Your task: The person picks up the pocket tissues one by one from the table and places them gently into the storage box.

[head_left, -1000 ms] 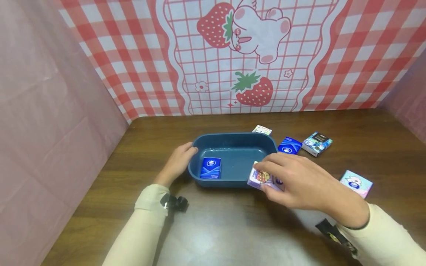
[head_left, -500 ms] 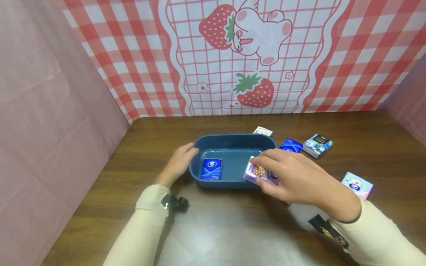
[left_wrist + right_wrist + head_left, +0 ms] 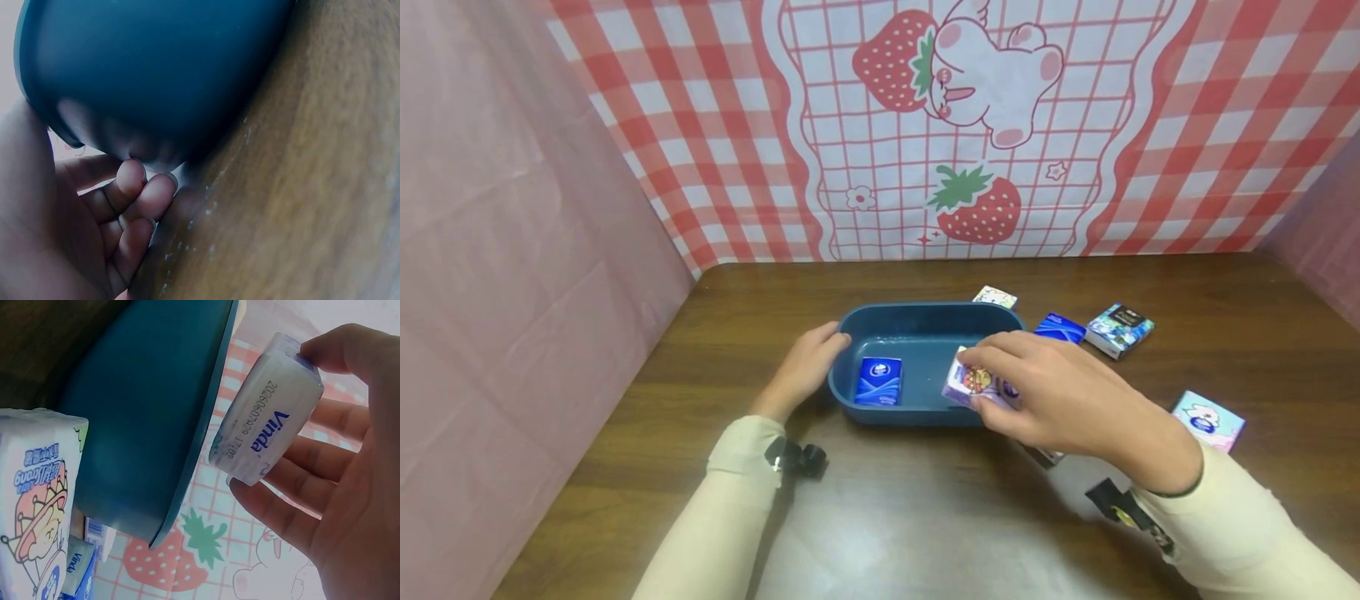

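A dark teal plastic basin [image 3: 917, 417] stands on the table, with one blue tissue pack [image 3: 878, 382] lying inside at its left. At the basin's left end my left hand [image 3: 803, 371] grips the rim, thumb over the top. In the left wrist view its fingers [image 3: 134, 200] curl against the outer wall. My right hand [image 3: 1067, 400] pinches a purple-and-white tissue pack [image 3: 973, 385] between thumb and fingers, over the basin's right front part. The right wrist view shows this pack's end, marked Vinda, above the rim.
Right of the basin lie a blue pack [image 3: 1060, 327], a dark floral pack [image 3: 1120, 329] and a pale blue-pink pack [image 3: 1208, 421]. A white pack [image 3: 996, 297] sits behind it. Another cartoon pack [image 3: 37, 506] is beneath my right hand. A checked strawberry cloth [image 3: 715, 125] backs the table.
My right hand has moved left and slightly away from me with the tissue pack, from the basin's right front rim to over its inside. My left hand stays on the rim.
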A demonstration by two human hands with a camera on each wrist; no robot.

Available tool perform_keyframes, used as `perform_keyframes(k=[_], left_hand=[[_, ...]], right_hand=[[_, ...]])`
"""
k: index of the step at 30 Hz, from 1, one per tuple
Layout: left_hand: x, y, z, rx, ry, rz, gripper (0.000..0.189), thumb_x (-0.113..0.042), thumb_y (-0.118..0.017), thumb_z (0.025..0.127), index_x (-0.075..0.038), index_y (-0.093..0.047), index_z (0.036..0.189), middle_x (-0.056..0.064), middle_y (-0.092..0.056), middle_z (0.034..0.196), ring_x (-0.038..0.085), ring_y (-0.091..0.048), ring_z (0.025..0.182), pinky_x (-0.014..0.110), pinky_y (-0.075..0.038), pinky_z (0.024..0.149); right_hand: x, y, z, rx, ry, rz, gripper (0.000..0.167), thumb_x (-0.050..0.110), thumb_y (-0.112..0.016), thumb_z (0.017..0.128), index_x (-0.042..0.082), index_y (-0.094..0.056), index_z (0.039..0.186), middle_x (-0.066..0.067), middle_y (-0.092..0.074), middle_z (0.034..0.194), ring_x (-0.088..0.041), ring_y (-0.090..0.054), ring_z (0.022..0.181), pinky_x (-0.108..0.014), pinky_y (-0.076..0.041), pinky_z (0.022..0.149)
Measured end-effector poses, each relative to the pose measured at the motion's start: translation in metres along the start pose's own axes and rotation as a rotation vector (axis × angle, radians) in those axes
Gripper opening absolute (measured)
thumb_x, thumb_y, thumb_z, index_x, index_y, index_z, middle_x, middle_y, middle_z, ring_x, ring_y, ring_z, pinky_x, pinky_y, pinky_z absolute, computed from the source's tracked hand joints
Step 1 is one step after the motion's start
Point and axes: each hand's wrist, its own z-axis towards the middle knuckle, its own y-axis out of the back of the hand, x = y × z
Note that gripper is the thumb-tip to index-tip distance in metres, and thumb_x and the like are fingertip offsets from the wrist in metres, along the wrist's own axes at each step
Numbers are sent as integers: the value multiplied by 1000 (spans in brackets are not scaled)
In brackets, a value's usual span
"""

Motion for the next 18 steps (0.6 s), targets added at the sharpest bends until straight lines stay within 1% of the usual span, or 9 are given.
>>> perform_keyframes(k=[4, 7, 10, 16, 18], left_hand=[[-1, 0, 0, 2, -5, 1, 49, -38, -47, 102, -7, -57, 138, 12, -62, 132, 32, -55, 126, 55, -41, 106], [-1, 1, -1, 0, -2, -3, 49, -37, -47, 102, -6, -57, 139, 13, -62, 133, 32, -55, 126, 55, -41, 107], [-1, 2, -1, -1, 4, -6, 51, -37, -47, 102, -6, -55, 141, 13, -60, 136, 32, -53, 129, 55, -39, 108], [-1, 1, 0, 2, -8, -13, 47, -37, -47, 102, -7, -59, 137, 12, -63, 129, 30, -56, 124, 54, -41, 107], [0, 1, 0, 1, -9, -11, 48, -37, -48, 102, -7, -59, 137, 11, -63, 130, 30, -56, 125, 54, -41, 108]], right_hand=[[-2, -3, 4, -21, 29, 9, 44, 38, -70, 88, 16, -69, 126, 0, -68, 119, -15, -65, 97, -37, -58, 77], [-4, -5, 8, -21, 42, 18, 43, 36, -70, 89, 16, -69, 127, 0, -68, 119, -16, -65, 98, -37, -58, 77], [-4, -7, 10, -2, 27, 18, 43, 37, -69, 90, 17, -68, 128, -1, -68, 121, -17, -65, 99, -37, -58, 77], [-5, -10, 14, 31, -14, 13, 45, 39, -71, 90, 19, -67, 130, -2, -67, 124, -20, -65, 103, -40, -59, 79], [-4, -11, 14, 38, -25, 20, 45, 38, -71, 90, 19, -67, 130, -2, -66, 126, -21, -65, 104, -41, -59, 80]])
